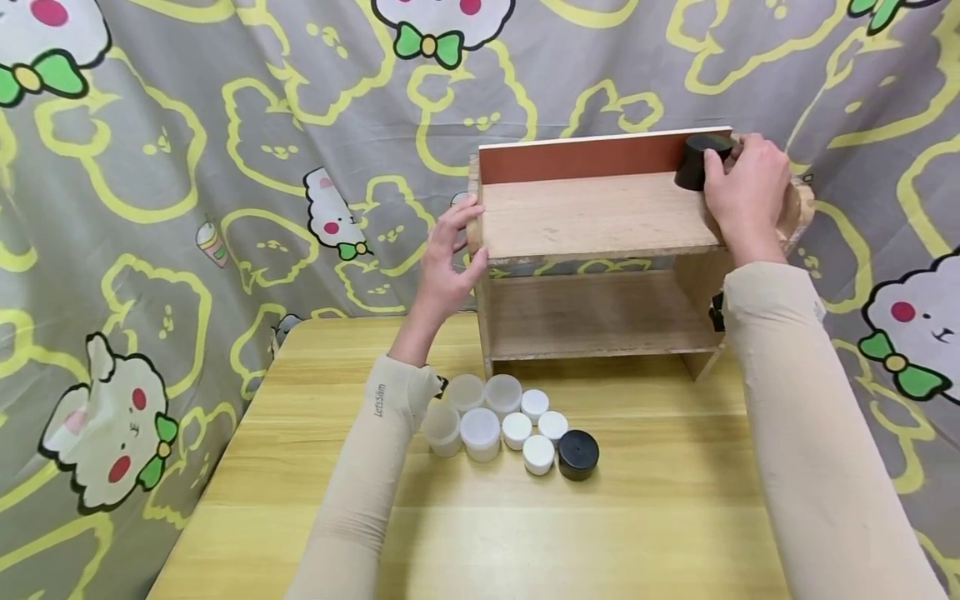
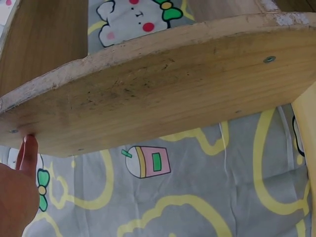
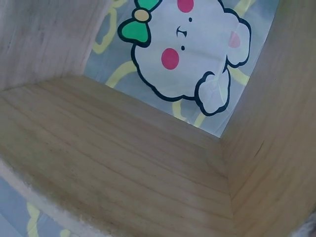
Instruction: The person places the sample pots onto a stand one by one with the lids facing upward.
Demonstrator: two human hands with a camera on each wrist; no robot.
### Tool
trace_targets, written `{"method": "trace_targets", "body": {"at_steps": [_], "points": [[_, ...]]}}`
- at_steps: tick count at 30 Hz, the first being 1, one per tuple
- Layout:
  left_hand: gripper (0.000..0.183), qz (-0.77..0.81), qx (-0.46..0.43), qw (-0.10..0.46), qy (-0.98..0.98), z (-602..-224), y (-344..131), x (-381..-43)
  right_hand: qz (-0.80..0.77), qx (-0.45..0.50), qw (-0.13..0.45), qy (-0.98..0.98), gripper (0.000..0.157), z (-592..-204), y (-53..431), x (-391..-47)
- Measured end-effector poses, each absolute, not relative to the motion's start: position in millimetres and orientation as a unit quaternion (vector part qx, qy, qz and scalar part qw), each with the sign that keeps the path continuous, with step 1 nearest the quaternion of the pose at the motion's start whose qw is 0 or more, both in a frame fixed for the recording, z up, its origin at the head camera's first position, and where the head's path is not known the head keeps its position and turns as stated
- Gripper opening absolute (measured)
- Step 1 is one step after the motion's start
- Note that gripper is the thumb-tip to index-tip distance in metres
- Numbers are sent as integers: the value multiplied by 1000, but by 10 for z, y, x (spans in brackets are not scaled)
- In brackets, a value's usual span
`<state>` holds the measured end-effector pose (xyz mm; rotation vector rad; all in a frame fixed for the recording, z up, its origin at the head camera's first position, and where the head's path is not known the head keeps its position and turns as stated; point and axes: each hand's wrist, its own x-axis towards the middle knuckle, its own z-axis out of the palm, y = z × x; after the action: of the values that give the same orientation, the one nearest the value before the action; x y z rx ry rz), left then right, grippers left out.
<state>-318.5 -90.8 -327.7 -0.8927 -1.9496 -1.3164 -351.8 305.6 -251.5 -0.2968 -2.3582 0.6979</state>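
Observation:
A two-tier wooden shelf (image 1: 585,218) stands at the back of the table. My right hand (image 1: 750,185) pinches a black jar (image 1: 694,167) at the right end of its top board, close to the reddish-brown back strip. The thumb lies along the jar's near side, and the other fingers are mostly hidden behind it. My left hand (image 1: 447,265) rests against the outside of the shelf's left side panel (image 2: 163,94), its fingers fairly straight. In the left wrist view, a fingertip (image 2: 30,143) touches that panel. The right wrist view shows only the shelf's boards (image 3: 123,158), no hand or jar.
In front of the shelf, several translucent white-lidded jars (image 1: 480,432) and several smaller white jars (image 1: 538,454) stand grouped on the wooden table (image 1: 300,467). Another black jar (image 1: 578,454) is at the group's right end. A patterned grey curtain (image 1: 247,167) hangs behind.

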Motion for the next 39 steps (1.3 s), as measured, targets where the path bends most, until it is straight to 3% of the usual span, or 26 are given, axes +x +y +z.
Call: {"method": "trace_targets", "body": {"at_steps": [6,13,22,31,39], "points": [[48,-502,-328,302,-741,-3146,-916,-3016,293,-132,347,-881,60,-2507,2968,-3478],[48,-504,-332,295,-741,-3171,-909,-2974,342,-115,391,-847,52,-2540,2847,-3204],[48,-500,-333,298,-742,-3161,-889,-2983,418,48,390,-819,40,-2702,2569,-2596],[48,-501,-336,305,-737,-3173,-889,-3027,456,156,328,-813,37,-3154,2391,-2164],[51,-496,-339,304,-739,-3341,-946,-3288,500,175,174,-830,39,-3688,2277,-1963]]}}
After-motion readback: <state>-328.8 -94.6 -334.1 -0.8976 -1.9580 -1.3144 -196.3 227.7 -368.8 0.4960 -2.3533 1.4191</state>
